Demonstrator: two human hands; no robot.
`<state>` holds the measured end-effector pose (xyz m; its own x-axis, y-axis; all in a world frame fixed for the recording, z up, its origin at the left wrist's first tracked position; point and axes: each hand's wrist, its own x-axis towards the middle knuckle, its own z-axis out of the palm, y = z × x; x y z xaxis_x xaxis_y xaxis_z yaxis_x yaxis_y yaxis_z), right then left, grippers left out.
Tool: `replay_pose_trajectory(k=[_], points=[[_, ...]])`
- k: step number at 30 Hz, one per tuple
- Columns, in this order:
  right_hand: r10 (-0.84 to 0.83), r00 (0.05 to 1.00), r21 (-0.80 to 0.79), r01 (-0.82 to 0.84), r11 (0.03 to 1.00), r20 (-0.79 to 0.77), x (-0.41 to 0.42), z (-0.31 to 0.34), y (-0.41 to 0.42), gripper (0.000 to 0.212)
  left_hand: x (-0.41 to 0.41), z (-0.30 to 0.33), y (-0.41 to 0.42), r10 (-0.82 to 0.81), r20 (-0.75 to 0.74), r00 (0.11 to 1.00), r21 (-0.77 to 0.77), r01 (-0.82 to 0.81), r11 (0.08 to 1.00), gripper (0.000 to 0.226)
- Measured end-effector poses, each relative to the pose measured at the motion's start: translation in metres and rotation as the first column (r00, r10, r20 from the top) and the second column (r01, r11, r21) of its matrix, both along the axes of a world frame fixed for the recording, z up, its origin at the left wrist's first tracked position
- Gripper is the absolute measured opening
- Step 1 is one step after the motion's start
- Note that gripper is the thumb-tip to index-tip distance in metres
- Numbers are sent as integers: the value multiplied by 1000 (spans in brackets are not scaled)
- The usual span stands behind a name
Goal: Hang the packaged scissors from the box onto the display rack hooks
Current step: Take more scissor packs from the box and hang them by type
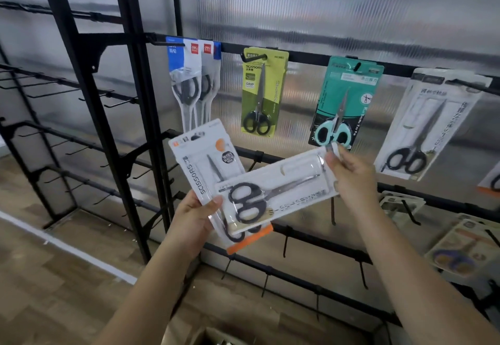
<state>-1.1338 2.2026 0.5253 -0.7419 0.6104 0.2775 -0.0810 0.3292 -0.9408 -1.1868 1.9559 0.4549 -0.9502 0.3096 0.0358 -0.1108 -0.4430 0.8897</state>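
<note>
Two scissors packs are held before a black display rack. A white pack printed "SCISSORS", orange along its bottom edge, is gripped by the left hand. A second white pack, lying sideways across it, is pinched at its top edge by the right hand. Bare hooks are seen below the hands. Above them hang a green pack marked "SCISSORS", "GRIP" and a teal pack.

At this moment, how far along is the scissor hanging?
Done: the top rail already carries blue, green, teal and white packs. In hand: the left hand grips an orange-edged pack; the right hand pinches another pack. Left: bare lower hooks.
</note>
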Motion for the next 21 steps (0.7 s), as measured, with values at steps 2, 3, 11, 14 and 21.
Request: replay_pose_trajectory(k=[2, 3, 11, 14, 21], points=[[-51, 997, 241, 35, 970, 64, -7, 10, 3, 38, 5, -6, 8, 20, -7, 1000, -11, -20, 1000, 38], [-49, 990, 313, 6, 950, 130, -9, 13, 4, 41, 7, -11, 12, 36, 10, 999, 1, -36, 999, 37], [157, 984, 6, -158, 987, 82, -4, 26, 1, 79, 9, -29, 9, 73, 181, 981, 109, -94, 990, 46], [136, 970, -522, -224, 823, -202, -7, 31, -7, 57, 9, -26, 10, 52, 174, 983, 158, -80, 984, 50], [254, 950, -468, -309, 828, -179, -13, 14, -43, 77, 12, -30, 21, 86, 199, 976, 176, -122, 977, 45]])
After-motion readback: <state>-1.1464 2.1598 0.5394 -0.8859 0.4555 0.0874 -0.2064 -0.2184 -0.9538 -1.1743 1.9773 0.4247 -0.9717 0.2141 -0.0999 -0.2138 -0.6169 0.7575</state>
